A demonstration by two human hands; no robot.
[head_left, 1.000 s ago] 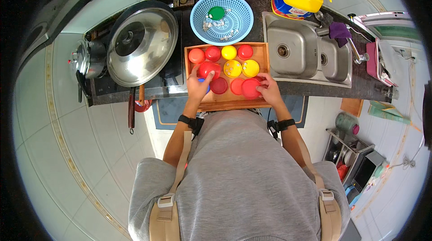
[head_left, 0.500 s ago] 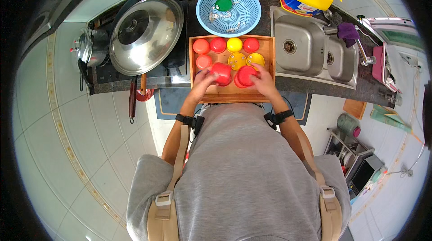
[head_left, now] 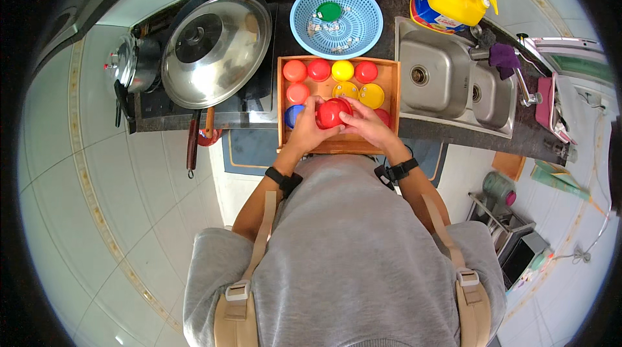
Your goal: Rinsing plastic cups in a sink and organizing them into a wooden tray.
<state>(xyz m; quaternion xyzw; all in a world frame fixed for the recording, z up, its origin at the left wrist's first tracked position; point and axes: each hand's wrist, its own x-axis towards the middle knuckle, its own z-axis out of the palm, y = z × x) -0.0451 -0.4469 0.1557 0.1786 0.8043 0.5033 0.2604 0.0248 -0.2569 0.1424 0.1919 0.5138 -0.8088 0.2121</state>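
Note:
Between both hands, over the front of a wooden tray (head_left: 396, 97), is a round red container (head_left: 333, 114) with a smooth top. My left hand (head_left: 307, 125) wraps its left side, and my right hand (head_left: 369, 125) grips it from the right. Beyond them in the tray stand orange-red round containers (head_left: 295, 71), red ones (head_left: 367, 72) and a yellow one (head_left: 343, 70). Two darker yellow round pieces (head_left: 371, 96) with pale bits in them lie nearer. A blue round piece (head_left: 295, 116) sits by my left hand. Another red piece (head_left: 383, 117) is partly hidden behind my right hand.
Behind the tray stands a blue plastic colander (head_left: 299, 34) holding a green round piece (head_left: 328, 11) and small pale bits. To the left, a lidded wok (head_left: 227, 55) covers the stove. A double steel sink (head_left: 431, 110) lies right, with a yellow jug (head_left: 453, 0) behind.
The red cup in my left hand and the red lid in my right have come together into one container. The blue piece shows more. The whole view has shifted slightly.

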